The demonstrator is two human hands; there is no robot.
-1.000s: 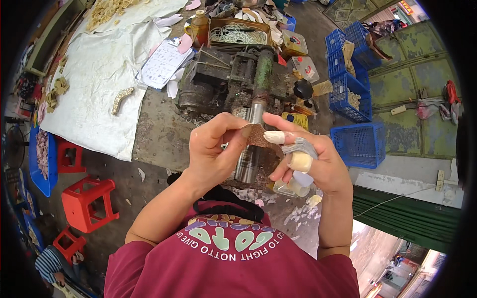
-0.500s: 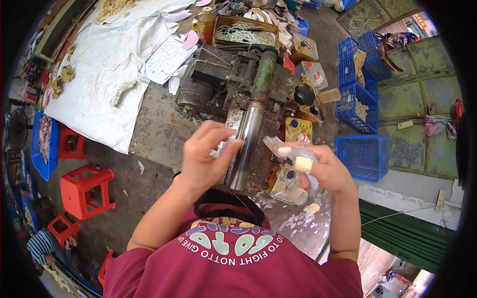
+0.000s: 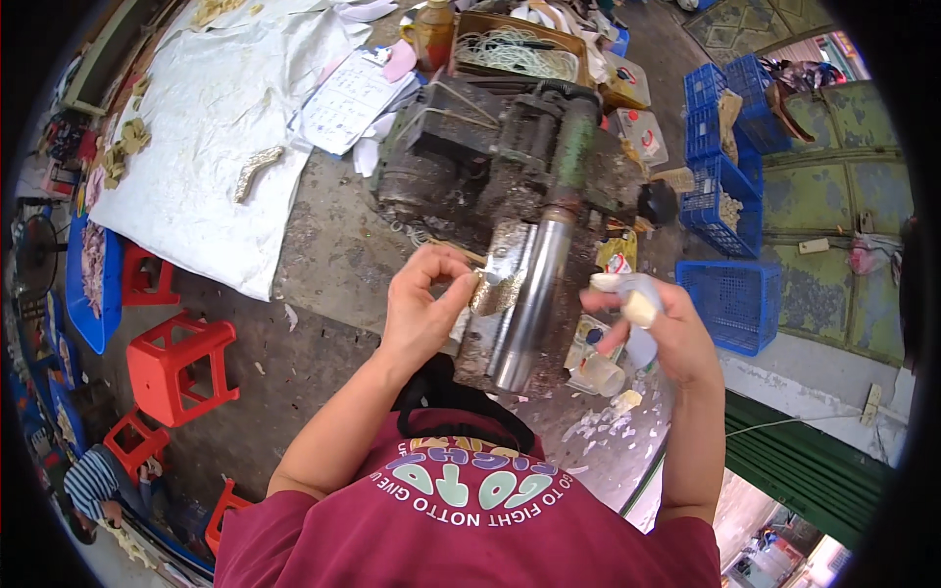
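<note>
1. Head view: my left hand (image 3: pixel 426 304) is pinching a small glittery piece (image 3: pixel 502 293) between thumb and forefinger; the piece is showing just left of the steel cylinder (image 3: pixel 537 294), over the flat metal plate (image 3: pixel 508 243) (whether it is touching that plate, I cannot tell).

2. My right hand (image 3: pixel 671 328) is hovering on the cylinder's other side, apart from it. Its fingers are bending partway and blurring, so I am not able to tell whether they are gripping anything.

3. As for progress, I am judging that the pinched piece is being worked on. A second glittery piece (image 3: pixel 255 174) is lying alone on the white cloth (image 3: pixel 211 211); whether it is finished or waiting is not showing. Tan scraps (image 3: pixel 125 157) are clustering near the cloth's left edge, and how many pieces are left is staying unclear.

4. Materials: the pinched piece is looking thin, gold-flecked and curved, while its twin on the cloth is bending like a shallow hook. The cylinder is gleaming smooth; the green housing (image 3: pixel 576 147) behind it is looking grimy and worn. Pale wraps (image 3: pixel 640 310) are covering some right fingertips, and the cloth is creasing softly.
</note>
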